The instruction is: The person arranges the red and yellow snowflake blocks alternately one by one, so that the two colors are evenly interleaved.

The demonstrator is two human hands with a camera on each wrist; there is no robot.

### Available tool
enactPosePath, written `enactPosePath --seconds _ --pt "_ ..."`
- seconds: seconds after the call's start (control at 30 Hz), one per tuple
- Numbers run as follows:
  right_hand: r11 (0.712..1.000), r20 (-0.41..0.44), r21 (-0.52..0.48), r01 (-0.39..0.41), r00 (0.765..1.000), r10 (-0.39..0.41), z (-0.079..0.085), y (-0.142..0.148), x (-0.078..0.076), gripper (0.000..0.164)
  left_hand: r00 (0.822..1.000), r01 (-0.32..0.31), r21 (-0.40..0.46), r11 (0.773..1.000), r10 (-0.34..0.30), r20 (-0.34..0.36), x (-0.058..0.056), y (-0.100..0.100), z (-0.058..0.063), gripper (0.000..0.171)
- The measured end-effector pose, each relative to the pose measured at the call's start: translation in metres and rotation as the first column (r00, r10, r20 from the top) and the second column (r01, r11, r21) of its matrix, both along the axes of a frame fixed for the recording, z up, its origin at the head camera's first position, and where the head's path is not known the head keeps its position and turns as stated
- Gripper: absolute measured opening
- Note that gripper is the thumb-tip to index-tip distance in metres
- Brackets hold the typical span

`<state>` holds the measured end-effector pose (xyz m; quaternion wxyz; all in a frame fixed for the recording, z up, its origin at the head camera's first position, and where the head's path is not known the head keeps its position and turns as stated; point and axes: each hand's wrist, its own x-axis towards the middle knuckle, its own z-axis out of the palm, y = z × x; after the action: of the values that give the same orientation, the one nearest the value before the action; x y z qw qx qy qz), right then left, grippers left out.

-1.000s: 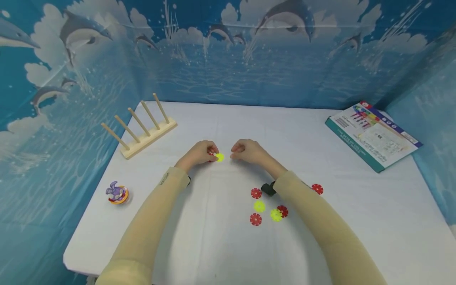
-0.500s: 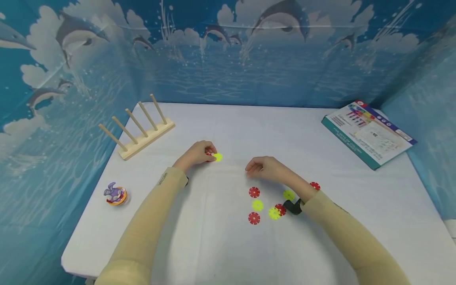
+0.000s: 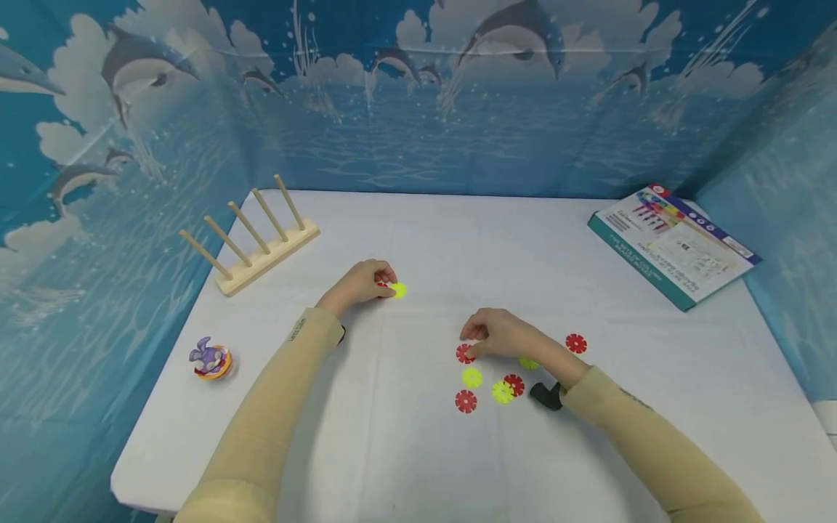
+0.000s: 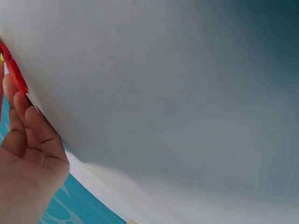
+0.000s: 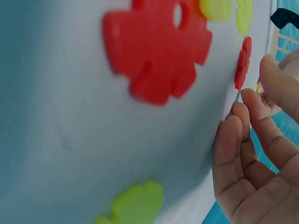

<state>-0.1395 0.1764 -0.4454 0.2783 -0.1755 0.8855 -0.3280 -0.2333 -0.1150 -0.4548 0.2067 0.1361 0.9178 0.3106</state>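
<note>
My left hand [image 3: 362, 284] pinches a yellow notched disc [image 3: 399, 290] together with a red notched disc [image 4: 15, 70], low over the table left of the middle. The red one is mostly hidden behind the fingers in the head view. My right hand [image 3: 502, 334] is at another red notched disc [image 3: 463, 353] lying on the table, its thumb overlapping that disc's right side. In the right wrist view, thumb [image 5: 275, 79] and fingers stand apart beside this red disc [image 5: 242, 63]. Near the right hand lie a yellow disc [image 3: 472, 377] and several other red and yellow ones.
A wooden stand with upright pegs [image 3: 268, 256] is at the back left. A purple rabbit toy [image 3: 211, 359] stands at the left edge. A flat printed box [image 3: 676, 247] lies back right. One red disc [image 3: 576, 343] lies beyond the right forearm.
My right hand has moved away from the left hand, toward the viewer and to the right, down to the red disc. The left hand stays in place with its discs.
</note>
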Motion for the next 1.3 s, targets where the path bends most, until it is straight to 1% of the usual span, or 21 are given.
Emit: enactPosePath --seconds 0.13,0.37,0.77,0.97,1.07,1.13,1.3 --pt "1.000 -0.006 0.002 -0.014 1.000 0.014 -0.001 -0.003 0.001 0.018 1.000 0.006 0.008 1.000 -0.006 -0.004 -0.001 0.000 0.000 0.021" --pt "1.000 -0.014 0.018 0.004 1.000 -0.003 -0.003 -0.007 0.003 0.020 1.000 0.025 0.026 0.999 -0.025 -0.017 -0.001 -0.002 -0.001 0.020" --pt "0.998 -0.044 0.063 0.015 0.999 -0.012 -0.003 -0.011 0.007 0.021 1.000 0.016 0.024 1.000 -0.016 -0.004 -0.002 -0.001 -0.003 0.019" --pt "0.997 -0.016 0.074 0.031 0.999 -0.030 -0.003 -0.012 0.006 0.021 1.000 0.010 0.015 1.000 -0.010 -0.002 -0.003 -0.001 -0.003 0.020" --pt "0.997 0.002 0.073 0.027 1.000 -0.027 -0.002 -0.011 0.005 0.021 1.000 0.012 0.011 1.000 -0.011 -0.003 -0.003 -0.001 -0.003 0.020" --pt "0.998 0.022 0.067 0.023 0.999 -0.024 -0.001 -0.011 0.003 0.018 1.000 0.013 0.011 1.000 -0.013 -0.002 -0.003 -0.001 -0.003 0.020" --pt "0.999 0.068 0.043 -0.014 0.998 0.011 0.000 -0.008 -0.002 0.008 1.000 0.016 0.013 1.000 -0.016 -0.001 -0.002 -0.001 -0.001 0.020"
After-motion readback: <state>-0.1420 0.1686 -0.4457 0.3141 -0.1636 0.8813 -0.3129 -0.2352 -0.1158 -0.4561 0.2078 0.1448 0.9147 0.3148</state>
